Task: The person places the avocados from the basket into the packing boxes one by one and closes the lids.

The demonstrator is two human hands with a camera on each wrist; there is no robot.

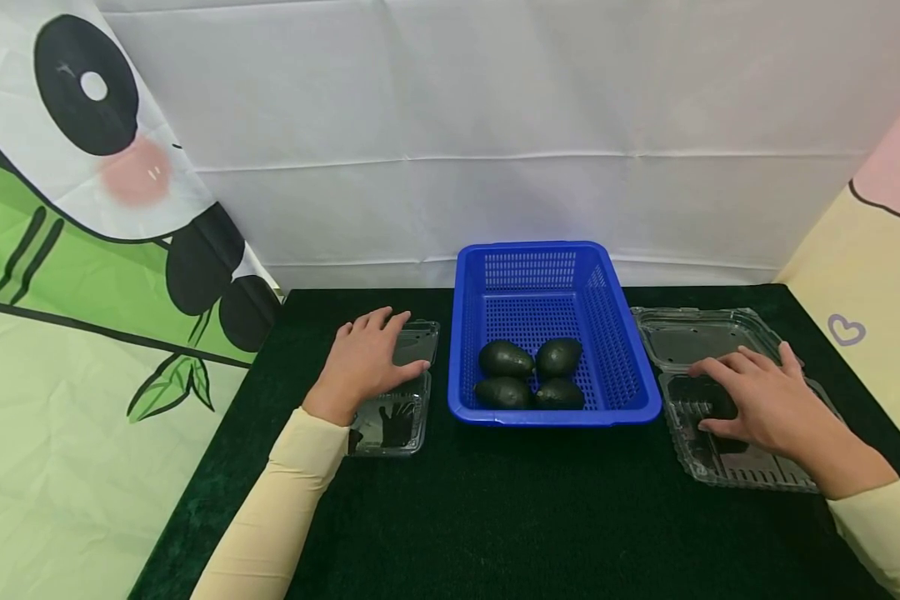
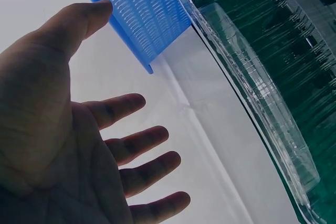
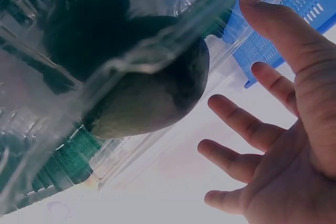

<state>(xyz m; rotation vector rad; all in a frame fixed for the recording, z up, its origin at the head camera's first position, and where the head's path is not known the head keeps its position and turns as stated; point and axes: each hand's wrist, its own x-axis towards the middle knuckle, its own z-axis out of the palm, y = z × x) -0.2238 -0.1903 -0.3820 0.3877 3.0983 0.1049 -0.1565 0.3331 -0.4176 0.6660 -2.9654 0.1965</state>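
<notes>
Tabletop (image 1: 510, 517), hands (image 1: 363, 360) (image 1: 776, 412) over 2 containers (image 1: 414, 417) (image 1: 757, 473)

Dark green avocados (image 1: 506, 359) sit in a bright blue basket (image 1: 555, 417) patterned with a fine grid, beside colourless clear boxes (image 1: 412, 421) on a deep green tablecloth (image 1: 540, 517). Pale yellow sleeves (image 1: 277, 512) face a plain white backdrop (image 1: 495, 83), flanked by a green, white, black and pink cartoon print (image 1: 131, 179) and a yellow-and-pink panel (image 1: 885, 275) with a purple heart (image 1: 847, 331).
</notes>
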